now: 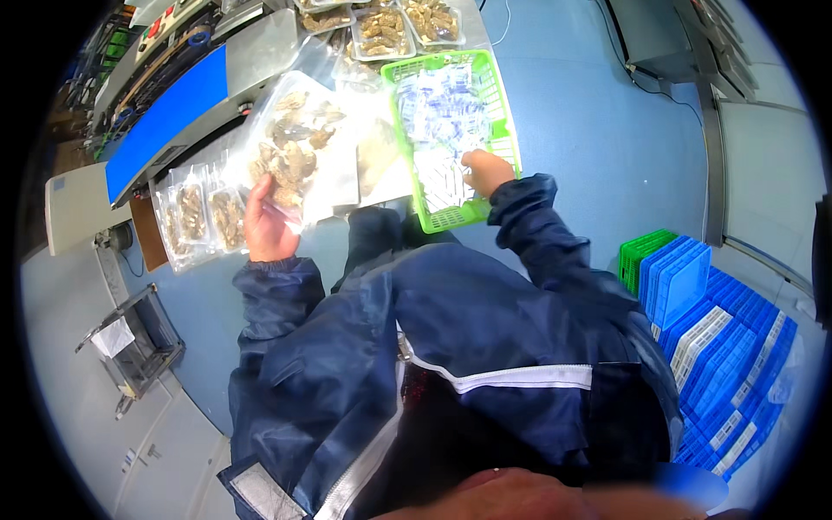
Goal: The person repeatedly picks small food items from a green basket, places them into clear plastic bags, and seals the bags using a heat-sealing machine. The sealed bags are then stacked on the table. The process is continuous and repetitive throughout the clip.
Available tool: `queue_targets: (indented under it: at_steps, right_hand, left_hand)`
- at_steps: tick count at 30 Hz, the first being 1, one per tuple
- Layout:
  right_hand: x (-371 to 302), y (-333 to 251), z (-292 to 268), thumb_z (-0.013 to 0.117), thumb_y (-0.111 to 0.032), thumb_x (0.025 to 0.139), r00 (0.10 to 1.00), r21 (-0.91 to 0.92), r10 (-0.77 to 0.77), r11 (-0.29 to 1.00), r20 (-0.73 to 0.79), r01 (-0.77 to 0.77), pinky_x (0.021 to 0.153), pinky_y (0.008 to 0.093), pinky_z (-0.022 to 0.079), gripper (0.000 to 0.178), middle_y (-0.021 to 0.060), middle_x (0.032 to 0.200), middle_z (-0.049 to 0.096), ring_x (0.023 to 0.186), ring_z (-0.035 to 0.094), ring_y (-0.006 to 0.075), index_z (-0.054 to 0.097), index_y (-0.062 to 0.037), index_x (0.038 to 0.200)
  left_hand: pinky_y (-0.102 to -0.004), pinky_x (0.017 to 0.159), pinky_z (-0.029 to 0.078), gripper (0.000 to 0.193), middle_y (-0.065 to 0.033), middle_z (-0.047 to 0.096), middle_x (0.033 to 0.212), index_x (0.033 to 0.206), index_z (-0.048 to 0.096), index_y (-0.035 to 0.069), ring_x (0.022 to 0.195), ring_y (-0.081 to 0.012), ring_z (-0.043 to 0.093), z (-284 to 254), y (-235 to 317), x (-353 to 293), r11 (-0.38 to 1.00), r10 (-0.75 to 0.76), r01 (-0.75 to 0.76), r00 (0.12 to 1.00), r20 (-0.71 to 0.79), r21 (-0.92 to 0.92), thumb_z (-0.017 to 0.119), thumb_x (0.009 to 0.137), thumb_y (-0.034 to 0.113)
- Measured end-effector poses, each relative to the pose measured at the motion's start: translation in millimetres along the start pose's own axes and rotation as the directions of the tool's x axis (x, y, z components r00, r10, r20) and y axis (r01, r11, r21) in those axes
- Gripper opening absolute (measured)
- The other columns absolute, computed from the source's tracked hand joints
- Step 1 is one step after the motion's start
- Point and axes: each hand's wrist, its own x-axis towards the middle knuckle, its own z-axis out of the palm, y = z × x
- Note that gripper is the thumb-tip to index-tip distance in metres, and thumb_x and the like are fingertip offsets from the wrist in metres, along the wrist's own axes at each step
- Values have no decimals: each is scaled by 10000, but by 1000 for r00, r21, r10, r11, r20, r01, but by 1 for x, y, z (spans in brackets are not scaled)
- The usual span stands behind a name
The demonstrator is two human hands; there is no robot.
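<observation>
Clearly Supple: A Clear Bag (322, 91) of Brown Pieces (293, 165)

The bag lies aslant over the near side of the desk (475, 26), left of a green basket (451, 219). The left hand (271, 230) appears to be grasping its near left edge, thumb showing along the film and the other fingers hidden beneath it. The right hand (490, 172) is in the basket at the white sachets (440, 184), beside blue-marked sachets (444, 104); its fingers are curled, though I cannot tell whether they pinch one.

I judge the bag light for its bulk. Its film looks thin, glossy and slippery, likely to slide under a flat palm and crease when pinched. The knobbly pieces look dry and perhaps brittle, so squeezing across the middle could crush them. Better to take hold at the near edge, thumb above and fingers spread below, letting the palm bear the load.

The sachets look small, flat and slick; a fingertip pinch at a corner should suit them.
</observation>
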Motion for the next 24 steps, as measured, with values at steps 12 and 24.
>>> queue_targets:
  at_steps: [12, 24]
  right_hand:
    - [-2, 8, 13, 639, -4, 719, 975, -78, -39, 997, -218, 22, 743, 446, 507, 275, 153, 943, 597, 847, 610, 357, 586, -60, 983]
    - [10, 3, -6, 601, -180, 838, 886, 548, 348, 826, -307, -134, 799, 422, 483, 199, 191, 928, 670, 894, 632, 364, 632, -69, 1001]
  left_hand:
    - [-474, 1011, 446, 364, -102, 600, 1266, 1272, 539, 40, 1185, -283, 555, -27, 27, -1, 996, 63, -68, 994, -89, -56, 550, 936, 182]
    - [-464, 1001, 457, 348, -95, 613, 1237, 1256, 546, 41, 1162, -276, 570, -22, 23, -10, 997, 54, -60, 992, -114, -46, 542, 938, 181]
